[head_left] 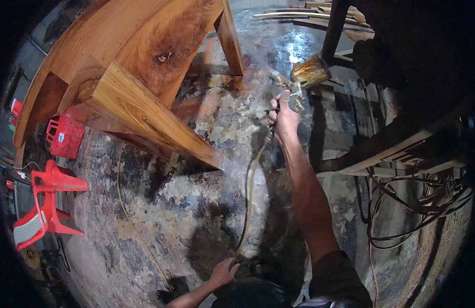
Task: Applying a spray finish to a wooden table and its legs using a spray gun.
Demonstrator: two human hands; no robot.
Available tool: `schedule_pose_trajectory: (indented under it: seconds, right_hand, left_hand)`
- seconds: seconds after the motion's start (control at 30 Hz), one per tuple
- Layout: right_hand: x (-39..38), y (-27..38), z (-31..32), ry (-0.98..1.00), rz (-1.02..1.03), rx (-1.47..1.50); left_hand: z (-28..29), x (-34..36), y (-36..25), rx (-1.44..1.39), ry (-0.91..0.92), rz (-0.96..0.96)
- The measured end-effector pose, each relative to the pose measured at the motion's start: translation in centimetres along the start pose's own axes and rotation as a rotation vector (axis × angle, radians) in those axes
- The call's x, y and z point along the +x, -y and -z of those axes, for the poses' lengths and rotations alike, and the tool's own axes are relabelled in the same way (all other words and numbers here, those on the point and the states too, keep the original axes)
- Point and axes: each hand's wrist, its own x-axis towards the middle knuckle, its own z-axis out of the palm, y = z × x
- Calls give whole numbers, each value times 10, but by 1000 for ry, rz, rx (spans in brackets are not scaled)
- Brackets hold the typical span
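Note:
My right hand [286, 119], arm stretched forward, is closed round the handle of a spray gun [283, 82]. A stained brown-and-yellow cup [310, 72] sits on the gun's far right side. From the grip a yellowish air hose [251, 187] runs down to my left hand [224, 271], whose fingers are wrapped round it near the lower edge. Left of the gun stands a large piece of varnished wooden furniture [145, 36] with a thick tapered leg [150, 110] and another leg [230, 43] farther back. A faint haze hangs near the gun's nozzle.
A red plastic chair [50, 205] and a red basket [66, 136] stand at the left. The hose's other stretch [129, 218] crosses the blotchy floor [196, 220]. Dark coiled cables [427, 205] hang at the right, below a dark wooden piece [391, 149]. Wood strips [309, 15] lie at the back.

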Motion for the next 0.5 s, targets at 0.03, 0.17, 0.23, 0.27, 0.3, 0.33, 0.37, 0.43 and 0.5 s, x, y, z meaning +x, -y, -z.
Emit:
schedule_pose_trajectory:
  seconds: [0.03,0.17,0.23,0.27,0.3,0.33,0.37,0.43,0.5]
  right_hand:
    - [7,-8,6,-72,-55,-79]
    - [35,-50,37,-324,-124,-474]
    - [39,-67,58,-340,-275,-458]
    - [43,-74,62,-398,-179,-541]
    - [43,-78,68,-466,-73,-635]
    - [45,-77,73,-502,-95,-721]
    - [46,-75,75,-514,-32,-785]
    - [50,-61,74,-399,-27,-598]
    - [57,-38,64,-307,-54,-498]
  left_hand:
    - [1,1,0,36,-12,-21]
    - [10,0,-11,11,-9,-33]
    - [18,-1,-18,-107,16,9]
    - [21,0,-22,-183,20,12]
    - [23,1,-24,-143,34,18]
    - [24,4,-27,-121,36,-5]
    - [23,6,-29,-100,40,-29]
    - [20,9,-33,-67,50,-47]
    - [17,10,-36,-63,74,-60]
